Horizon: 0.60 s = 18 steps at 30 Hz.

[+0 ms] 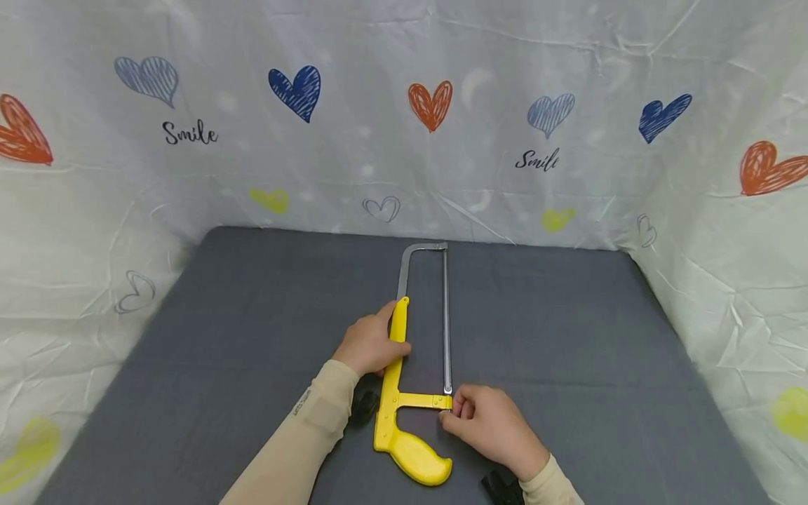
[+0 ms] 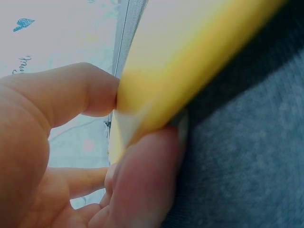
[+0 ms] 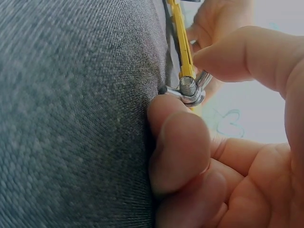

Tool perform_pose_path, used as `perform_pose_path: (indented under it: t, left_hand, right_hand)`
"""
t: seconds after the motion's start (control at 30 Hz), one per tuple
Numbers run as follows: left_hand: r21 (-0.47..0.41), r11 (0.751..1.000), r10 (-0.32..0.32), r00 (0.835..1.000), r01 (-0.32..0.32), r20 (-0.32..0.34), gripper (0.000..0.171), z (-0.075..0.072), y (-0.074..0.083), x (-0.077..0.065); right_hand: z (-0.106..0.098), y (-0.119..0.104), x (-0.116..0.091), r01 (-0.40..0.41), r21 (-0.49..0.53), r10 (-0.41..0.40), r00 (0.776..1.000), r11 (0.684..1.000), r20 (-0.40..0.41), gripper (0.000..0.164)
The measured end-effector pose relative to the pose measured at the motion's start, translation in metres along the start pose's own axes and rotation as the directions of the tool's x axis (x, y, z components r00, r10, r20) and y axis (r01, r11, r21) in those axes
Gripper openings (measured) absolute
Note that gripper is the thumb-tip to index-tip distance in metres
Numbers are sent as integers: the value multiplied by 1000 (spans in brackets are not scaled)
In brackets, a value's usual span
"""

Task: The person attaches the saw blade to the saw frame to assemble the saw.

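A hacksaw [image 1: 399,322] with a yellow frame and handle lies on the grey cloth, its handle toward me. Its silvery front arm [image 1: 404,270] bends at the far end to meet the straight blade [image 1: 447,315] on the right side. My left hand [image 1: 372,342] grips the yellow back of the frame, thumb on one side and fingers on the other. At the blade's near end, my right hand [image 1: 495,424] pinches a metal wing nut [image 3: 192,98] on a threaded stud, thumb and fingers on its wings. In the head view the fingers hide the wing nut.
Grey cloth [image 1: 252,393] covers the table around the saw. White sheets [image 1: 353,154] printed with hearts and "Smile" hang behind and along both sides. A black wrist device [image 1: 503,486] sits under the right wrist, and another [image 1: 364,407] beside the left.
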State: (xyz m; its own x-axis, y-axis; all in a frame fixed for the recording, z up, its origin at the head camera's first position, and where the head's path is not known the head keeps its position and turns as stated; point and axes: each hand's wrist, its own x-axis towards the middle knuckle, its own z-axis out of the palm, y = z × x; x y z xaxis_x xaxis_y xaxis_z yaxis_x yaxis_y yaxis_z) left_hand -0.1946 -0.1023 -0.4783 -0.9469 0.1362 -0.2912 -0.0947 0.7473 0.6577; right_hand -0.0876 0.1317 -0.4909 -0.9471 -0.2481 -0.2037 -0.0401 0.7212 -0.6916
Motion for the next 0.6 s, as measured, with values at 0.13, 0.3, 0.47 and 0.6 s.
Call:
perform_pose_path:
  t: [0.13, 0.3, 0.47, 0.6]
  left_hand:
    - [-3, 1000, 2, 1000, -2, -1, 93, 0, 0, 0]
    - [-2, 1000, -3, 1000, 3, 1, 93, 0, 0, 2]
    - [2, 1000, -9, 1000, 9, 1, 93, 1, -1, 3]
    - [2, 1000, -12, 1000, 12, 1, 93, 1, 0, 4]
  right_hand:
    - [0, -1, 0, -6, 2, 6, 1000, 1000, -2, 23]
    - [-1, -2, -1, 1, -1, -1, 1000, 1000, -3, 21]
    - [-2, -2, -1, 10, -3, -10, 1000, 1000, 0, 18]
    - [-2, -1, -1, 15, -13, -15, 1000, 1000, -4, 18]
